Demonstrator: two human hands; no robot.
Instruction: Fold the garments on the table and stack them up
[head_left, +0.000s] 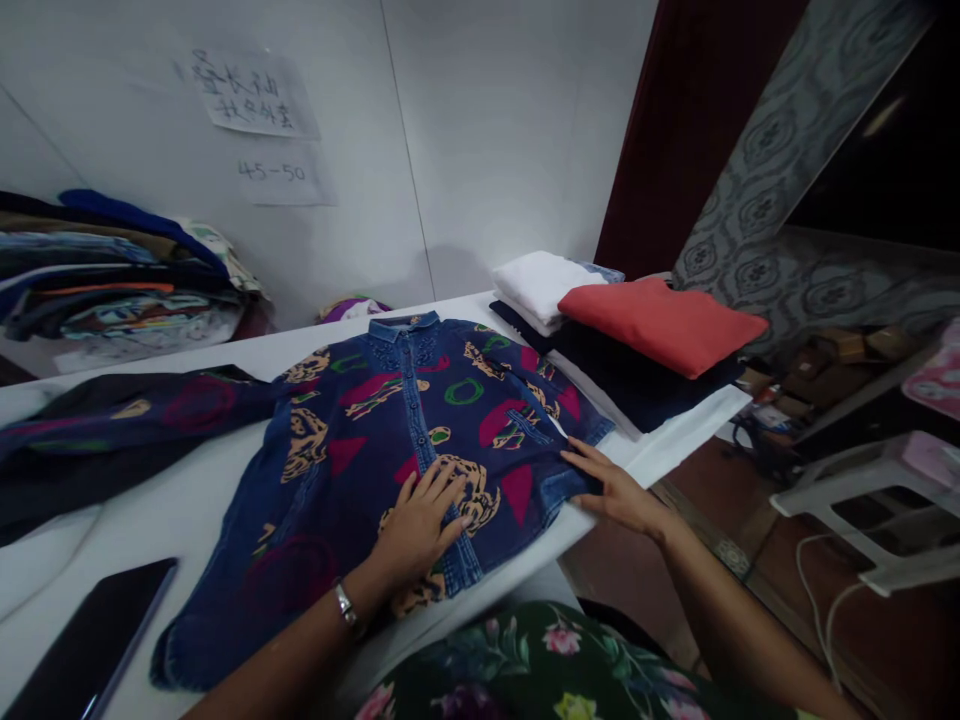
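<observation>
A dark blue button-up shirt (390,420) with a denim collar and placket, printed in magenta, green and tan, lies front up before me. Its collar points away. One sleeve (187,410) stretches out to the left, while the other is folded in along the right side, its cuff lying on the front. My left hand (424,515), a silver band at the wrist, rests flat near the lower placket with fingers spread. At the lower right side edge my right hand (611,490) touches the cloth, its fingers extended and apart.
Folded clothes, with a coral garment (664,325) and a white one (544,285) on top, are stacked at the back right. A taller clothes pile (135,275) stands back left. A phone (94,640) lies front left. A white plastic stool (885,500) is beyond the table's right edge.
</observation>
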